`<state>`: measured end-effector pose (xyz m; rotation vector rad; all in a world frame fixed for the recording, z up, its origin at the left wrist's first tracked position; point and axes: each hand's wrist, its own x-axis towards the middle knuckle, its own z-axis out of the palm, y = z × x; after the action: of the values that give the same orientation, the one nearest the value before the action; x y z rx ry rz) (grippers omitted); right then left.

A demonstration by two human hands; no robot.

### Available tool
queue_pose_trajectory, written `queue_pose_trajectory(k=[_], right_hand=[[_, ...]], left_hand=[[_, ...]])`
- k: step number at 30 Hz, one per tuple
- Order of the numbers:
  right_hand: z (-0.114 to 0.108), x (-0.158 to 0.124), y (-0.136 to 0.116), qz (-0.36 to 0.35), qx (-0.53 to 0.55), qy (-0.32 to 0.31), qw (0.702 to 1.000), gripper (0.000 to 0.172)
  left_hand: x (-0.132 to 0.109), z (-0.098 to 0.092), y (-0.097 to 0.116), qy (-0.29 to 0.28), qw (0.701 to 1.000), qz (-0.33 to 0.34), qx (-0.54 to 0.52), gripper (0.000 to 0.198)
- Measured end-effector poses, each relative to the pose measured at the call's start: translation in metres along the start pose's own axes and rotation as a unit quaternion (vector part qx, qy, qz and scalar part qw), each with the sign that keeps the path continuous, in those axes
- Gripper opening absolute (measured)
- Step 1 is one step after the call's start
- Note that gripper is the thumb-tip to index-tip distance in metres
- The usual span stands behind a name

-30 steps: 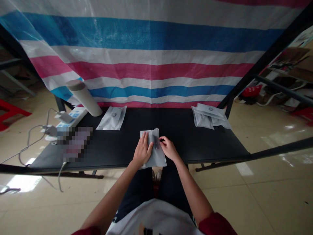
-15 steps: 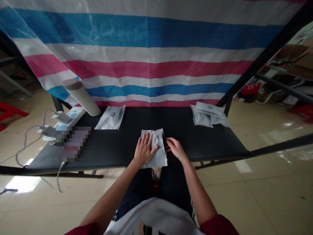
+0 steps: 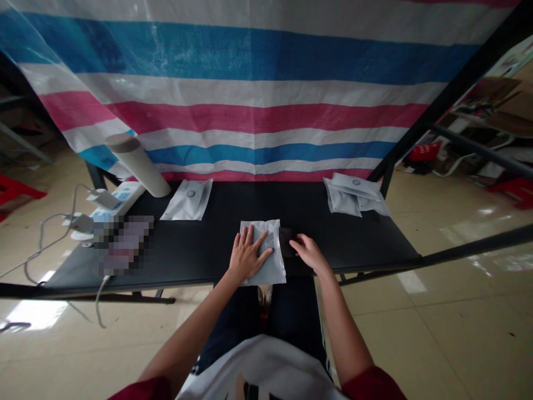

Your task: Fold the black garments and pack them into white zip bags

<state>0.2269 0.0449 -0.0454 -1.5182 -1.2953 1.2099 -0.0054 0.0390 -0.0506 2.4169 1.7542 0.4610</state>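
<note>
Pouch (image 3: 271, 270) flat beneath left grip (image 3: 246, 256)

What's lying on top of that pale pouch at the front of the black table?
The person's left hand lies on the pouch, fingers spread. The part of the pouch beneath that hand is covered, so it can't be seen.

A makeshift workshop, by all appearances: a striped plastic sheet (image 3: 250, 61) hangs behind a black tabletop (image 3: 258, 201), with matching frosted pouches (image 3: 270, 269) at its front and back edges, a power strip (image 3: 125, 195) along its left edge, and cluttered shelving (image 3: 491, 122) beyond the right.
</note>
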Motion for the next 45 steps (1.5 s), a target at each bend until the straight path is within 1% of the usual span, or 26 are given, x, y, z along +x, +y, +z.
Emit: queue_pose_trajectory(k=[3, 4, 5, 6, 8, 11, 14, 16, 18, 21, 23, 27, 30, 31, 33, 35, 37, 38, 40, 41, 42, 43, 45], right_hand=[[-0.024, -0.007, -0.001, 0.038, 0.081, 0.098, 0.991, 0.030], [-0.030, -0.009, -0.003, 0.050, 0.116, 0.113, 0.985, 0.031], [-0.034, -0.011, -0.006, 0.059, 0.148, 0.116, 0.980, 0.033], [-0.035, -0.012, -0.010, 0.063, 0.172, 0.109, 0.977, 0.036], [-0.030, -0.013, -0.018, 0.060, 0.188, 0.082, 0.977, 0.041], [-0.010, -0.011, -0.024, 0.046, 0.169, 0.048, 0.983, 0.048], [0.008, -0.006, -0.022, 0.038, 0.149, 0.035, 0.988, 0.051], [0.013, -0.003, -0.019, 0.030, 0.146, 0.028, 0.988, 0.050], [0.012, 0.000, -0.017, 0.017, 0.151, 0.026, 0.988, 0.049], [0.007, 0.001, -0.018, 0.004, 0.158, 0.015, 0.987, 0.047], [0.005, 0.001, -0.021, 0.002, 0.162, 0.002, 0.987, 0.046], [-0.001, 0.001, -0.025, 0.004, 0.175, -0.006, 0.985, 0.049], [-0.007, 0.001, -0.021, 0.007, 0.179, 0.002, 0.984, 0.053], [-0.010, 0.002, -0.019, 0.003, 0.180, 0.007, 0.984, 0.053], [-0.014, 0.002, -0.013, -0.008, 0.179, 0.020, 0.984, 0.053], [-0.016, 0.002, -0.009, -0.012, 0.170, 0.037, 0.985, 0.050], [-0.016, 0.000, -0.006, -0.013, 0.149, 0.045, 0.988, 0.045], [-0.016, -0.002, -0.005, -0.020, 0.131, 0.038, 0.990, 0.042], [-0.013, -0.005, -0.004, -0.050, 0.082, 0.000, 0.995, 0.039], [-0.011, -0.006, -0.004, -0.070, 0.051, -0.025, 0.996, 0.039], [-0.010, -0.007, -0.003, -0.089, 0.018, -0.046, 0.995, 0.039], [-0.008, -0.007, -0.002, -0.104, -0.014, -0.058, 0.993, 0.040], [-0.006, -0.005, 0.001, -0.124, -0.068, -0.053, 0.988, 0.040]], left_hand=[[0.002, -0.002, 0.003, -0.005, 1.000, -0.004, -0.010, 0.065], [0.002, -0.002, 0.004, -0.005, 1.000, -0.004, -0.013, 0.065], [0.003, -0.002, 0.004, -0.004, 1.000, -0.004, -0.017, 0.064], [0.004, -0.002, 0.004, -0.001, 1.000, -0.005, -0.022, 0.064], [0.006, -0.002, 0.002, 0.007, 0.999, -0.009, -0.040, 0.062], [0.004, -0.003, -0.007, 0.031, 0.994, -0.018, -0.105, 0.059], [0.000, -0.006, -0.018, 0.075, 0.976, -0.020, -0.204, 0.055], [-0.003, -0.009, -0.023, 0.094, 0.960, -0.024, -0.262, 0.056], [-0.003, -0.011, -0.025, 0.094, 0.947, -0.029, -0.305, 0.063], [0.001, -0.014, -0.029, 0.085, 0.929, -0.030, -0.359, 0.084], [0.004, -0.016, -0.032, 0.088, 0.918, -0.033, -0.385, 0.092], [0.003, -0.023, -0.038, 0.124, 0.900, -0.059, -0.413, 0.085], [-0.004, -0.029, -0.040, 0.148, 0.892, -0.107, -0.414, 0.075], [-0.008, -0.030, -0.041, 0.151, 0.896, -0.124, -0.399, 0.071], [-0.015, -0.030, -0.043, 0.159, 0.913, -0.145, -0.346, 0.064], [-0.021, -0.029, -0.047, 0.176, 0.934, -0.146, -0.275, 0.059], [-0.026, -0.029, -0.051, 0.188, 0.955, -0.123, -0.196, 0.051], [-0.028, -0.029, -0.053, 0.181, 0.965, -0.102, -0.157, 0.045], [-0.031, -0.032, -0.056, 0.141, 0.984, -0.049, -0.099, 0.031], [-0.031, -0.034, -0.056, 0.115, 0.989, -0.023, -0.085, 0.028], [-0.031, -0.036, -0.056, 0.095, 0.992, -0.003, -0.083, 0.029], [-0.030, -0.036, -0.056, 0.082, 0.993, 0.010, -0.089, 0.035], [-0.025, -0.036, -0.054, 0.074, 0.991, 0.013, -0.110, 0.054]])
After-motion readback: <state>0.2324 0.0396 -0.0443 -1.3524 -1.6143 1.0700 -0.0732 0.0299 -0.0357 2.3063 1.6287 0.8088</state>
